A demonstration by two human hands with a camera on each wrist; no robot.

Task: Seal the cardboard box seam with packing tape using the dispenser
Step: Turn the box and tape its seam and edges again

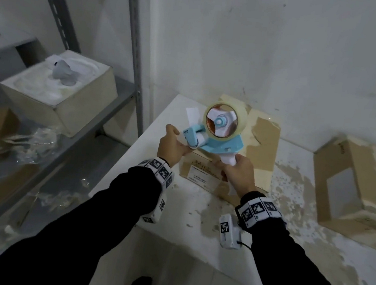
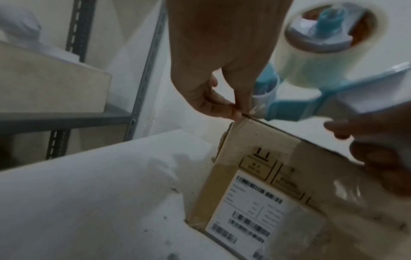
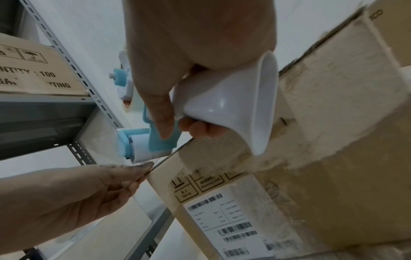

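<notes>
Your right hand (image 1: pixel 237 171) grips the dispenser (image 1: pixel 218 131) handle | your left hand (image 1: pixel 172 145) pinches the tape end at the cardboard box (image 1: pixel 205 170) corner | box rests on table (image 1: pixel 132 166).

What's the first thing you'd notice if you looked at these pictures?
The blue and white plastic tape dispenser with its clear roll of packing tape stands out, held by the right hand above the brown cardboard box on the white table. The left hand pinches at the box's near corner, by the dispenser's roller.
</notes>
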